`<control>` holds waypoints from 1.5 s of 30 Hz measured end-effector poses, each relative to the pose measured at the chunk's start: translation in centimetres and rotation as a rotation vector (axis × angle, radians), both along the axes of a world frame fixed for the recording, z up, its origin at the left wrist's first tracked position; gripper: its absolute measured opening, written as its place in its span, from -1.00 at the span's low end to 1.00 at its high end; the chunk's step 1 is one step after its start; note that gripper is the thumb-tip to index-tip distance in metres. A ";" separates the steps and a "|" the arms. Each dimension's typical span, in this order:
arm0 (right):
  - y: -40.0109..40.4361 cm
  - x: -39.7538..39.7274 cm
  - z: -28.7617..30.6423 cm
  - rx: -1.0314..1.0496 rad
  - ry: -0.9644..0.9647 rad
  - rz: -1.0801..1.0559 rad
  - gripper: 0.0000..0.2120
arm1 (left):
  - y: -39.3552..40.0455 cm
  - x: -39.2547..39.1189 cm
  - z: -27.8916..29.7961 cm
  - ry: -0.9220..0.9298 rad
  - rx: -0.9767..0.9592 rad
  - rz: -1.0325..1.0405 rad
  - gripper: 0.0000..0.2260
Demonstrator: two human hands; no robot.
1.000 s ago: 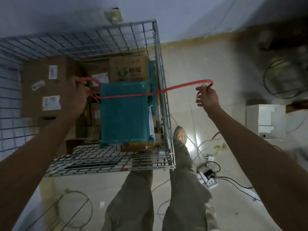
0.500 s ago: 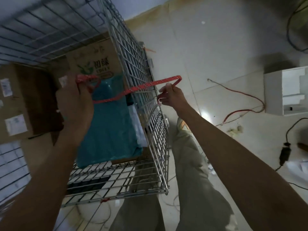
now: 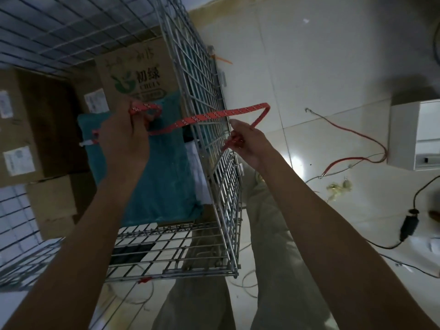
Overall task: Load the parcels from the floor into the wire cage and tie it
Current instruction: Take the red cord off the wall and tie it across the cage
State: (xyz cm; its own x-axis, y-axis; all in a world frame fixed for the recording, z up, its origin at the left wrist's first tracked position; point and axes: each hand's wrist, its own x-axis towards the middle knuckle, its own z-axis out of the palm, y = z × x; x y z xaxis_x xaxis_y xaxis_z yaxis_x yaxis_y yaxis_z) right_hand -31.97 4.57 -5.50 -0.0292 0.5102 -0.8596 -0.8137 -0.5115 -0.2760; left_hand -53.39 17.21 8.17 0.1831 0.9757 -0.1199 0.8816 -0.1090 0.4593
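Since a second ago the right hand (image 3: 247,141), gripping the red woven strap (image 3: 214,116), has drawn in against the wire cage (image 3: 221,186); the left hand (image 3: 123,141) pinches its other loop, so tying is underway.

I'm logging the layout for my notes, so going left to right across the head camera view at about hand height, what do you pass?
Labelled cardboard box → left hand holding the red strap → teal parcel → wire cage side panel → right hand → red cable on the floor → white box.
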 end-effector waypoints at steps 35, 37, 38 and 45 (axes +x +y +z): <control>1.7 -0.7 3.9 -0.045 -0.496 0.478 -0.29 | -2.8 -5.7 4.2 -0.169 -0.142 0.070 -0.78; 1.9 -0.9 3.9 -0.074 -0.497 0.489 -0.25 | -2.9 -6.2 3.9 -0.247 -0.180 0.111 -0.75; 1.9 -0.8 3.7 -0.096 -0.487 0.460 -0.24 | -3.0 -6.4 3.8 -0.269 -0.203 0.120 -0.76; 0.8 -1.2 1.8 -0.192 -0.293 0.195 -0.09 | -3.2 -7.0 3.4 -0.230 -0.185 0.093 -0.75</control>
State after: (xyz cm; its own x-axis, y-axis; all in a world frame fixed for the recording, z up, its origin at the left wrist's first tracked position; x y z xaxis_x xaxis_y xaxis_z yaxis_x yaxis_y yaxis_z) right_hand -33.21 5.34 -3.68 0.1507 0.3485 -0.9251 -0.5976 -0.7133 -0.3660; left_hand -60.40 13.99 11.62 0.1373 0.9550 -0.2628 0.7542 0.0712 0.6527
